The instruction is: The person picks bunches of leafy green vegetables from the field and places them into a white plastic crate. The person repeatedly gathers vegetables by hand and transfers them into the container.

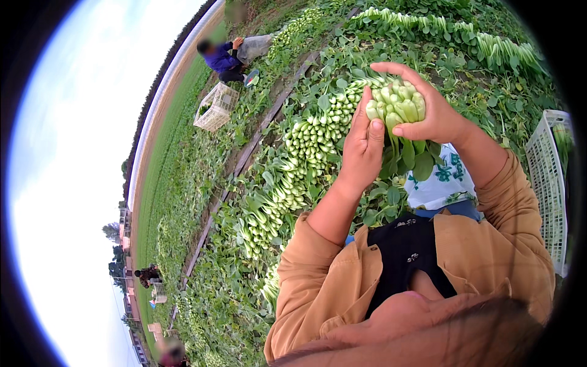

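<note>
A bunch of green bok choy [396,103] is between my two hands, its pale stem bases pointing up at me and its dark leaves hanging below. My left hand [365,147] presses flat against the left side, thumb near the front. Around the right side curls my right hand [429,110], with its thumb across the front stems and its index finger reaching over the far side. Just left of my hands, a long row of cut bok choy [312,140] lies on the leafy ground, bases facing mostly the same way.
A white plastic crate [548,192] with greens inside stands at my right. Another row of cut bok choy [440,23] lies farther off. Wooden boards [250,149] run along the ground to the left. Beyond them are a white crate [218,105] and a seated person [224,57].
</note>
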`<control>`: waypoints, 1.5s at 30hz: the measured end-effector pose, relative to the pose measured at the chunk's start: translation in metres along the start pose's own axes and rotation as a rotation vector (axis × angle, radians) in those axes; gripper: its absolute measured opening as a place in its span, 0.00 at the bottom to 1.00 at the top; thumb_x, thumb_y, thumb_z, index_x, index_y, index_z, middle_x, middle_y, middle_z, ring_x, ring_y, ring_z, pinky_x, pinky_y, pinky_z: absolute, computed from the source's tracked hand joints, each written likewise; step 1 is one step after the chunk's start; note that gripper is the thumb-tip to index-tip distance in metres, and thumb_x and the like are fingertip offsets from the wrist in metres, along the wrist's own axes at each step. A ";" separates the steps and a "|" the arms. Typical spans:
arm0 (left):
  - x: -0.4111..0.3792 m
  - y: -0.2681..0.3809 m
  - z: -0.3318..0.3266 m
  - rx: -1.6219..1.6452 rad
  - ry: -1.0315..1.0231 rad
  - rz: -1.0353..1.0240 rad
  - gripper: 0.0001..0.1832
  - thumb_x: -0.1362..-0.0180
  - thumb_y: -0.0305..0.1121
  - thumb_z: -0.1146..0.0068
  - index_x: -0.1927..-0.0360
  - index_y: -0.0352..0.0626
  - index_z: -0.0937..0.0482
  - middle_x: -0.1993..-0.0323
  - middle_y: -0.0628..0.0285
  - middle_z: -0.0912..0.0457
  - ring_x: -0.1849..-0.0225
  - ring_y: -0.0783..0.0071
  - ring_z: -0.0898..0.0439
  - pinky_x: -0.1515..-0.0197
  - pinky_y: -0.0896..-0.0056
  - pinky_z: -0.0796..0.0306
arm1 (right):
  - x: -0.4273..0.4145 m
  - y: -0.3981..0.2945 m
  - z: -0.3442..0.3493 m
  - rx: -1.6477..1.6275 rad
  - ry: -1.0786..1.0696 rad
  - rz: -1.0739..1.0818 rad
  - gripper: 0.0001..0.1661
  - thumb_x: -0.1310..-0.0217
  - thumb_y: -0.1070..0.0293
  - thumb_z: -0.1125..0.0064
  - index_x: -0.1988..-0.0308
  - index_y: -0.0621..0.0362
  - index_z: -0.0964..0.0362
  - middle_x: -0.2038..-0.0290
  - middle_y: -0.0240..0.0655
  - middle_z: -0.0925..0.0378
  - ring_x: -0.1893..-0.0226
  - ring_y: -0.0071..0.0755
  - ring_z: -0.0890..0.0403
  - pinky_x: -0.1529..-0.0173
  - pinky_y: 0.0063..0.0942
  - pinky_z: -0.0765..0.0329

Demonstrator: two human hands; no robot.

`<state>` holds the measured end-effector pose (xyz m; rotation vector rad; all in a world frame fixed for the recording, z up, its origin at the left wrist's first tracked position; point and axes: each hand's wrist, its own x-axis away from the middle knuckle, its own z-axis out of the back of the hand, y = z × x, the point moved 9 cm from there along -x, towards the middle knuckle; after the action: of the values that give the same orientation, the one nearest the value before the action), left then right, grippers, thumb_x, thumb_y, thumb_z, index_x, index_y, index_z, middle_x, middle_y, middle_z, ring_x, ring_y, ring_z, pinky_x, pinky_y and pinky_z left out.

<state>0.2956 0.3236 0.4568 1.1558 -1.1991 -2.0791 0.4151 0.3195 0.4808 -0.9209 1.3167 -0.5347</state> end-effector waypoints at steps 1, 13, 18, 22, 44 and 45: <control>-0.010 -0.005 -0.008 -0.060 -0.019 -0.014 0.32 0.25 0.40 0.65 0.25 0.34 0.54 0.32 0.52 0.34 0.33 0.67 0.32 0.32 0.70 0.41 | -0.004 -0.008 0.012 0.104 -0.044 -0.009 0.51 0.58 0.70 0.33 0.32 0.54 0.43 0.49 0.32 0.26 0.50 0.24 0.25 0.42 0.26 0.28; 0.050 -0.160 -0.083 -0.579 -0.152 0.261 0.30 0.35 0.47 0.45 0.35 0.39 0.31 0.33 0.42 0.35 0.30 0.45 0.39 0.29 0.50 0.50 | 0.085 0.136 0.051 0.188 -0.425 -0.679 0.58 0.64 0.68 0.32 0.30 0.53 0.46 0.44 0.38 0.27 0.49 0.35 0.25 0.41 0.32 0.30; 0.042 -0.138 -0.080 -0.174 -0.171 0.172 0.45 0.39 0.45 0.41 0.26 0.35 0.52 0.27 0.42 0.46 0.26 0.50 0.44 0.27 0.55 0.51 | 0.076 0.127 0.049 0.402 -0.458 -0.381 0.64 0.61 0.71 0.32 0.26 0.50 0.58 0.44 0.46 0.28 0.48 0.37 0.24 0.43 0.32 0.27; 0.025 -0.140 -0.092 0.138 -0.171 0.132 0.50 0.45 0.48 0.39 0.27 0.34 0.53 0.29 0.41 0.47 0.29 0.49 0.42 0.28 0.57 0.47 | 0.079 0.120 0.045 0.374 -0.355 -0.447 0.70 0.61 0.70 0.32 0.24 0.47 0.68 0.37 0.49 0.34 0.39 0.44 0.28 0.37 0.35 0.30; 0.015 -0.126 -0.095 -0.207 -0.085 -0.035 0.41 0.37 0.56 0.47 0.33 0.34 0.44 0.41 0.39 0.36 0.40 0.41 0.34 0.36 0.52 0.40 | 0.114 0.107 0.053 0.737 -0.218 -0.575 0.55 0.58 0.64 0.26 0.33 0.56 0.49 0.44 0.50 0.27 0.47 0.56 0.23 0.45 0.41 0.25; 0.017 -0.123 -0.091 -0.187 -0.123 -0.020 0.44 0.38 0.57 0.46 0.31 0.33 0.46 0.38 0.38 0.38 0.36 0.41 0.37 0.33 0.53 0.42 | 0.114 0.108 0.053 0.718 -0.210 -0.598 0.54 0.58 0.64 0.26 0.34 0.55 0.48 0.45 0.50 0.26 0.47 0.55 0.23 0.45 0.41 0.25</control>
<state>0.3650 0.3308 0.3191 0.9712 -1.0244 -2.2512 0.4725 0.3038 0.3263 -0.7168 0.5552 -1.2389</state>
